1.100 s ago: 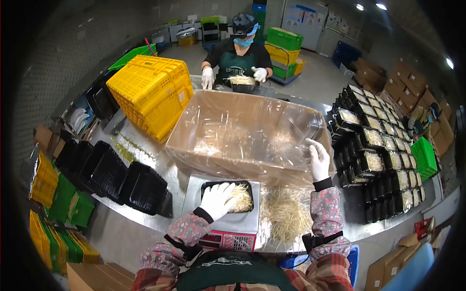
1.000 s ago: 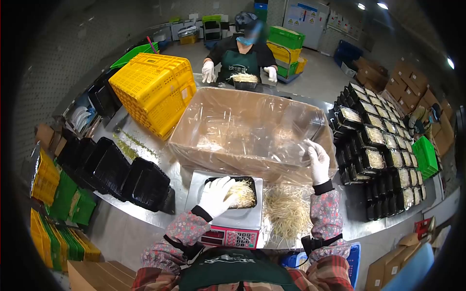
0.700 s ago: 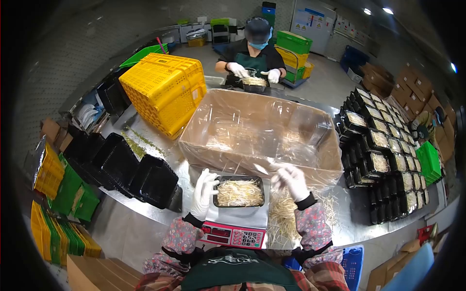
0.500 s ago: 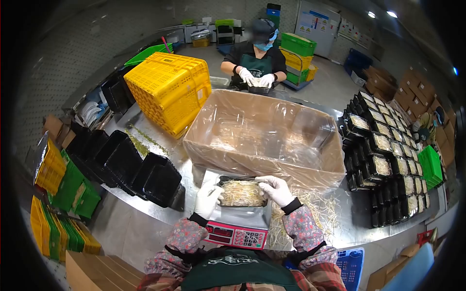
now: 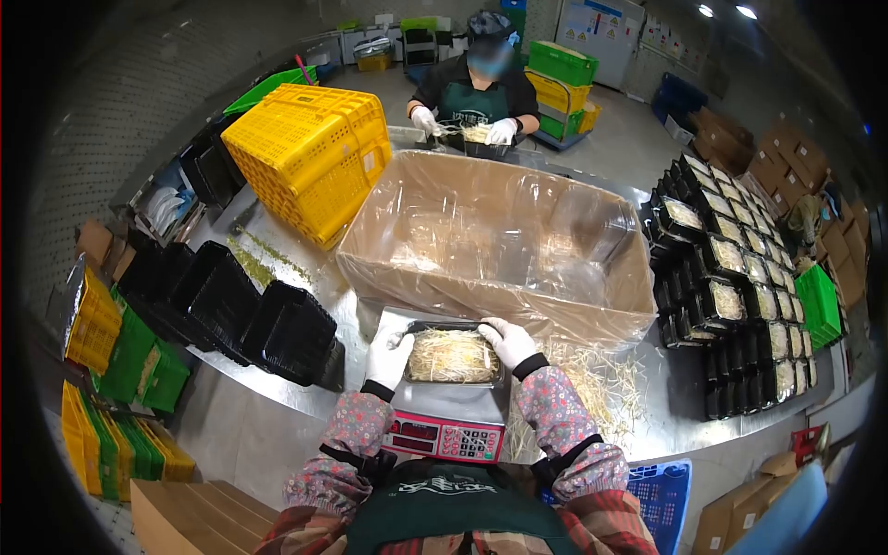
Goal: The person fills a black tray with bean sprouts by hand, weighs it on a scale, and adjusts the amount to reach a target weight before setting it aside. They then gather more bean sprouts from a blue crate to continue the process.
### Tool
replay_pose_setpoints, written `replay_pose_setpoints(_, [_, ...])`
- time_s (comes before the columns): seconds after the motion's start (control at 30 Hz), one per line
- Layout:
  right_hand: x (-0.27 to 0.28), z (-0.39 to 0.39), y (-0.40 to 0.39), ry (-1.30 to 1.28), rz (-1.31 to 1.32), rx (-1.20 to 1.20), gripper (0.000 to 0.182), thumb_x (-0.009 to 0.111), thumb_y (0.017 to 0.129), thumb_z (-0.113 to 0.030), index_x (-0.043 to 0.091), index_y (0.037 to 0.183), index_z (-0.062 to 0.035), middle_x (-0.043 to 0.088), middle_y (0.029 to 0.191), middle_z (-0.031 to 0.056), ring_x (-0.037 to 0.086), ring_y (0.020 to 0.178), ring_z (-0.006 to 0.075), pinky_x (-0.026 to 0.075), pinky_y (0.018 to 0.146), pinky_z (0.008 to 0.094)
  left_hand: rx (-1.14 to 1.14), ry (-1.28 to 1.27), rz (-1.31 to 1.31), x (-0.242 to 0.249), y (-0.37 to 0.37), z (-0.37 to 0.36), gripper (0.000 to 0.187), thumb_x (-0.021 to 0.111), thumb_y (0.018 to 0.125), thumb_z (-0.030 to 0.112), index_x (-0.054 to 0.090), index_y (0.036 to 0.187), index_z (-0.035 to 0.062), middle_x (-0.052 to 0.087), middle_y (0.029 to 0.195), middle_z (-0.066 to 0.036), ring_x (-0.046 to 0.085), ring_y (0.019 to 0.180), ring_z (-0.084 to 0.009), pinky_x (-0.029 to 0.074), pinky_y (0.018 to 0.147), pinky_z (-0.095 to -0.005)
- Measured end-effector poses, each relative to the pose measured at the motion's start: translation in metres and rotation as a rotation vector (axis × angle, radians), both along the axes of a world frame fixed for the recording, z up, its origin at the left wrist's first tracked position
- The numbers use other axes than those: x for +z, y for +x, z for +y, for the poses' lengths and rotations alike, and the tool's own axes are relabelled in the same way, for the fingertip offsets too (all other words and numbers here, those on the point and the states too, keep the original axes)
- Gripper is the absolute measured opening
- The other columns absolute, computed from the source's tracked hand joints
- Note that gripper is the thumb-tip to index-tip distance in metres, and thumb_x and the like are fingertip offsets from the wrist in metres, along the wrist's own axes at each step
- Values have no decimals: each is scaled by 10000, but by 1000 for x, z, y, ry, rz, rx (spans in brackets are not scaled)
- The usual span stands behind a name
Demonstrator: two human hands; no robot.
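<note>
A black plastic tray [image 5: 413,377] full of pale bean sprouts [image 5: 455,357] is over the platform of a digital scale [image 5: 442,437] with a red front panel. My left hand [image 5: 388,353], in a white glove, grips the tray's left side, its thumb at the upper rim. On the opposite side, my gloved right hand [image 5: 511,345] has its fingers at the upper right corner. Whether the tray's underside touches the scale is hidden. Loose sprouts [image 5: 597,388] lie on the steel table to the right of the scale.
Beyond the scale stands a large carton lined with clear plastic [image 5: 499,296]. Empty black trays [image 5: 291,333] are at left, near a yellow crate [image 5: 310,157]. Filled trays [image 5: 726,301] are stacked at right. Across the table, a co-worker [image 5: 476,102] handles another tray.
Both hands have moved from the sprouts' upper edges to the tray's sides and now grip it. The whole view has shifted slightly. The co-worker's hands have spread apart.
</note>
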State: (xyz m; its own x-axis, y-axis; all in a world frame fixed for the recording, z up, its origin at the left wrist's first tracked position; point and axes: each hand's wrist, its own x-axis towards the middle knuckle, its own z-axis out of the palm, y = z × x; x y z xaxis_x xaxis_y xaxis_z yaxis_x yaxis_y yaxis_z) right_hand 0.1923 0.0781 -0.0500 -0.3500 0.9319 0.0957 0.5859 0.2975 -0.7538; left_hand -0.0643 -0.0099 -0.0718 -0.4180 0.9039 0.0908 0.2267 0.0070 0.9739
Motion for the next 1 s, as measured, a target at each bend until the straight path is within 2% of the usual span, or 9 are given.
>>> replay_pose_setpoints(0.03, [-12,6,1,-110,106,-6,371,628,910,-329,649,1116,-21,703,968,140,666,883,243,498,803,345,-45,66,-8,8,1,0,265,689,819,92,630,1058,-5,663,825,-71,609,726,-114,492,678,-270])
replay_pose_setpoints(0.1, [-29,12,1,-349,328,-47,323,688,886,-242,646,1018,50,690,856,80,627,785,125,497,727,280,-99,20,-138,-14,-10,11,270,669,817,47,626,1075,-21,672,868,-68,621,780,-125,496,719,-267])
replay_pose_setpoints(0.2, [-30,15,-3,-481,458,-122,212,730,851,-173,604,790,-14,632,708,27,568,662,71,470,605,255,-152,-124,-224,-11,-17,21,211,658,813,35,673,1011,-35,688,926,-75,640,862,-135,500,767,-275])
replay_pose_setpoints(0.4, [-30,13,-5,-462,564,-160,250,804,780,-186,592,772,-55,627,711,5,555,620,71,462,578,237,-158,-161,138,-17,-26,29,286,617,872,226,681,1022,-8,704,929,-164,680,882,-241,506,797,-340])
replay_pose_setpoints(0.47, [-31,16,-5,-519,534,-158,247,803,781,-190,594,753,-61,616,704,-5,533,624,59,448,586,229,-200,-204,199,-2,-27,28,274,594,917,165,659,1035,-74,702,900,-90,626,824,-121,492,741,-275])
replay_pose_setpoints(0.6, [-13,12,-8,-480,400,-144,254,804,779,-193,589,760,-59,621,693,6,534,616,69,441,592,227,-187,-206,396,12,-25,28,308,602,920,218,666,991,-75,701,836,-92,624,770,-120,488,705,-291])
replay_pose_setpoints(0.73, [-13,10,-8,-453,378,-157,290,817,756,-243,602,767,-49,618,721,9,532,649,75,455,635,241,-236,-158,244,3,-30,32,267,622,907,195,679,949,-63,691,813,-71,621,753,-124,488,701,-286])
replay_pose_setpoints(0.8, [-24,12,-9,-443,515,-118,282,808,769,-220,578,747,-59,602,699,-1,517,635,67,451,625,242,-220,-207,-1,4,-29,33,183,653,882,142,687,899,-37,680,811,-54,616,753,-123,491,707,-282])
replay_pose_setpoints(1.0, [-38,12,-16,-426,655,-147,271,785,798,-190,557,717,-67,588,684,-13,508,643,54,441,625,236,-203,-99,-102,-17,-29,41,138,691,850,94,679,923,-23,663,826,-38,607,771,-113,494,738,-262])
